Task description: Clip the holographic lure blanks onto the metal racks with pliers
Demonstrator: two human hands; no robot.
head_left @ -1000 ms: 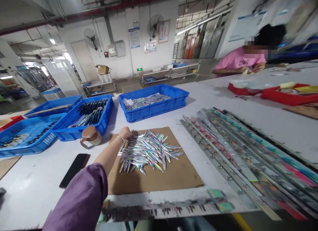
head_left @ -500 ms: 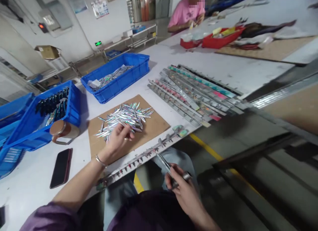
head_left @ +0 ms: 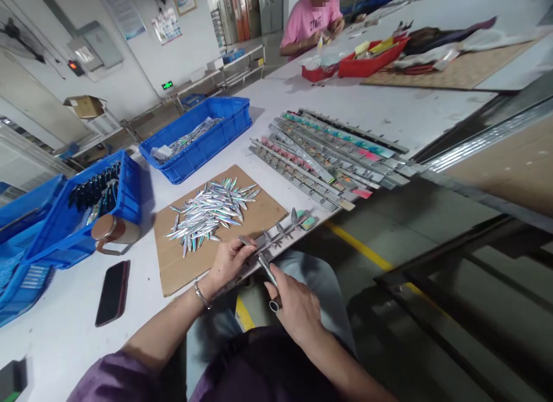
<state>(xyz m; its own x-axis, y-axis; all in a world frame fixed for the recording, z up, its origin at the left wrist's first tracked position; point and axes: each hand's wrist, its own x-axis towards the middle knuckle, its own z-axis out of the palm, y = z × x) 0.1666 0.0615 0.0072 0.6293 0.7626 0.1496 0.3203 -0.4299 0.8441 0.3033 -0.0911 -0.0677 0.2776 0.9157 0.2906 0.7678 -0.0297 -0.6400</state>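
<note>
My left hand pinches a small silver fish-shaped lure body at the near table edge, over a long metal strip with clips along it. Some clips carry silver lure bodies standing up. My right hand is wrapped round a slim silver metal tool with a round hollow end; its tip touches or nearly touches the strip beside my left fingers. A loose pile of shiny silver lure bodies lies on a brown cardboard sheet beyond my left hand.
Several clip strips lie behind to the right. Blue crates with parts stand at the back and left. A brown-lidded jug and a phone lie to the left. A person in a pink shirt sits across, near red trays.
My left hand has moved from the pile to the strip, right and nearer, with a lure body. My right hand has brought the tool up and left to meet it. The view shifts slightly.
</note>
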